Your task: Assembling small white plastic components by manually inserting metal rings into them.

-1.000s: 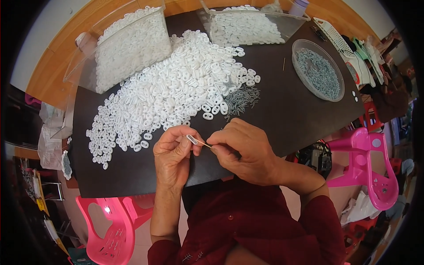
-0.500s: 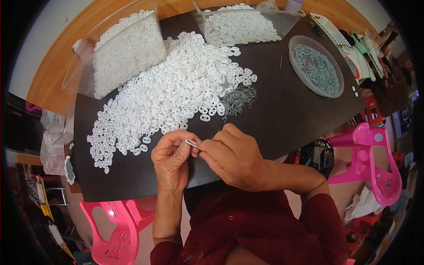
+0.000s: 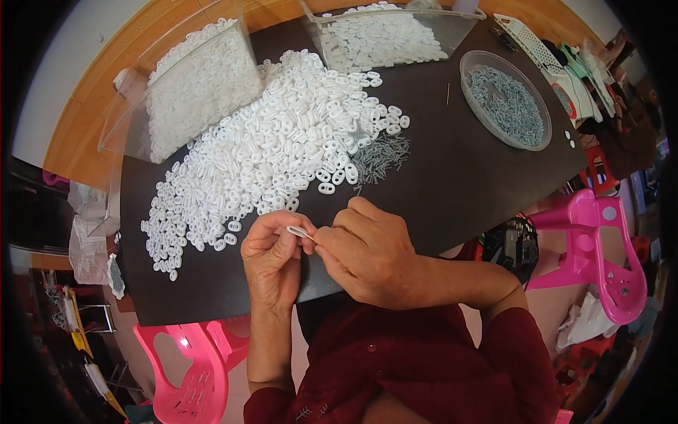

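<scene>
Between the thumb and fingers of my left hand (image 3: 274,260) a small white oval plastic piece (image 3: 296,231) is pinched, turned partly on edge. My right hand (image 3: 371,253) is closed, its fingertips right against the piece's right end. A thin, light-coloured tip seems to show there, but its kind is too small to tell. Just beyond my hands spreads a large heap of white oval two-holed pieces (image 3: 247,148). At the heap's right edge lies a small pile of grey screws or pins (image 3: 381,158).
Clear bins of white pieces stand at the back left (image 3: 201,88) and back centre (image 3: 385,39). A round tub (image 3: 462,78) of grey screws or pins is at the right, near a thin rod (image 3: 448,93). Pink chairs (image 3: 180,374) flank the dark table (image 3: 452,194).
The white piece has shifted slightly left and tilted flatter in my left fingers. My right hand has moved a little left with it. The whole view has shifted slightly.
</scene>
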`<move>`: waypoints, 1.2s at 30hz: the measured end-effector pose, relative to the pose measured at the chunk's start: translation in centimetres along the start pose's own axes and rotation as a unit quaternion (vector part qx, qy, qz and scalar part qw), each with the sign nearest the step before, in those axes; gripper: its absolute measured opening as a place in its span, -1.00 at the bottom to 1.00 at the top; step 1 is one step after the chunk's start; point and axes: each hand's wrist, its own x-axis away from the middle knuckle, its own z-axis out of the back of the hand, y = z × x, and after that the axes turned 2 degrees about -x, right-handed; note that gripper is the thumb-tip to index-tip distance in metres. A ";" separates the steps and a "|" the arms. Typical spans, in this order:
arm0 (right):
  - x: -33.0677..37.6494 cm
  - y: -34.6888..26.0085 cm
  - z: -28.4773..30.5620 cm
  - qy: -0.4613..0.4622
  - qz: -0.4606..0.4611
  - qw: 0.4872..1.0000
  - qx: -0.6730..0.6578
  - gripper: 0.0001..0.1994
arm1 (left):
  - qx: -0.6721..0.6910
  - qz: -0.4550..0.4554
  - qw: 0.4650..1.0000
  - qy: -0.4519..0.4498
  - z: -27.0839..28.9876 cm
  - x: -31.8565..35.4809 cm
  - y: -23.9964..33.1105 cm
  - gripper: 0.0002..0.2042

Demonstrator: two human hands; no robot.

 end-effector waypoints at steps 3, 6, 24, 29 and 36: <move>-0.1 0.0 -0.2 0.011 0.008 1.000 0.017 -0.81 | -0.009 -0.011 1.000 0.002 -0.2 0.0 0.0 -0.87; -0.2 0.1 -0.3 0.006 0.013 1.000 0.015 -0.82 | -0.026 -0.023 0.999 0.001 -0.2 0.0 -0.1 -0.86; -0.1 0.7 -1.0 0.037 0.030 0.999 -0.018 -0.79 | 0.008 0.020 1.000 0.017 -0.1 0.2 -0.1 -0.85; 0.1 0.9 -1.3 0.054 0.049 0.997 -0.022 -0.78 | 0.020 0.031 0.999 0.019 -0.1 0.2 -0.1 -0.84; 0.3 1.0 -1.6 0.065 0.048 0.996 -0.045 -0.79 | 0.043 0.046 0.998 0.028 -0.6 0.3 0.2 -0.83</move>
